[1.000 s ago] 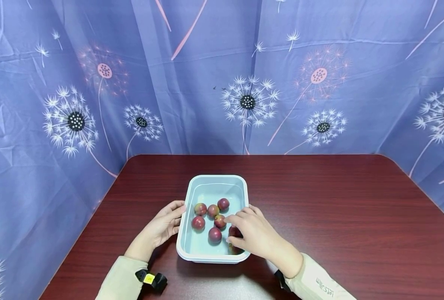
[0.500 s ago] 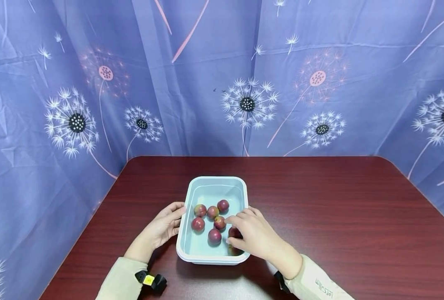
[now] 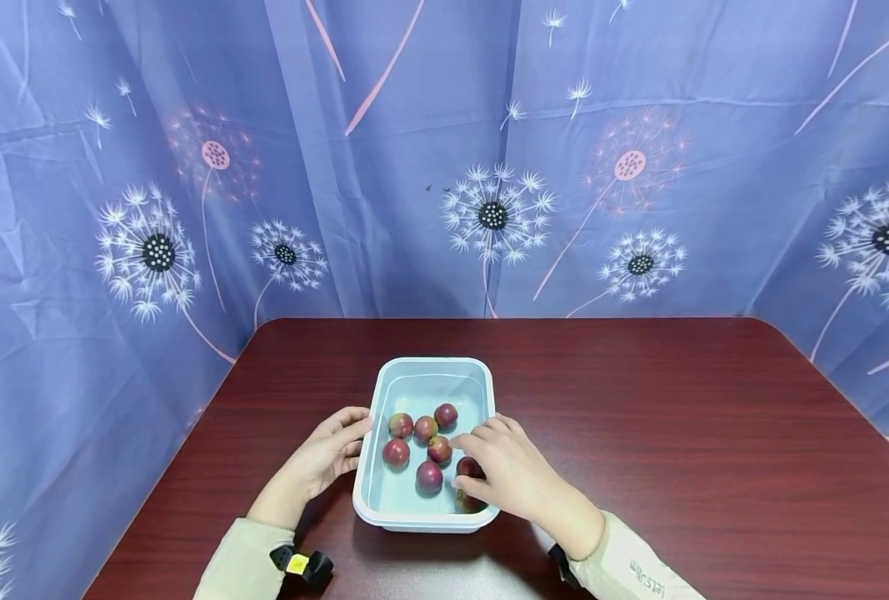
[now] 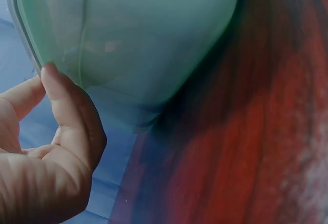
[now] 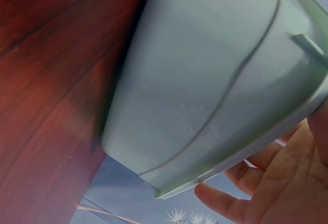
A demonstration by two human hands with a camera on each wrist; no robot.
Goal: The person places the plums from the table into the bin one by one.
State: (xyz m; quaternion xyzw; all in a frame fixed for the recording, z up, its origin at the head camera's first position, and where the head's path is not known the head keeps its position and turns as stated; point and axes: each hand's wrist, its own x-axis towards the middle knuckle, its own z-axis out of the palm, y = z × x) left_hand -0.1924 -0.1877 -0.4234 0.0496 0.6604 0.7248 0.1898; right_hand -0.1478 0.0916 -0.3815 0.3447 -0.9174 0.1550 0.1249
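A pale blue plastic tub [image 3: 431, 521] stands on the table and holds several dark red plums, some with yellow-green patches. My left hand [image 3: 332, 452] pinches its left rim between thumb and fingers, as the left wrist view also shows. Across the right rim lies my right hand [image 3: 507, 468], its index finger and thumb spread apart inside the tub. The index fingertip is right at a mottled plum [image 3: 439, 451]. Partly hidden beneath this hand is another plum [image 3: 469, 467]. In the right wrist view, the little finger meets the outside of the rim [image 5: 205, 175].
The dark red wood-grain table [image 3: 639, 433] extends well to the right of the tub. A blue curtain [image 3: 384, 208] with dandelion prints hangs behind it and along both sides. A black wrist strap with a small device [image 3: 312, 568] is on the left sleeve.
The whole head view has shifted slightly, with the table and tub lower in the picture. Both hands keep their places on the tub, and the plums lie as before.
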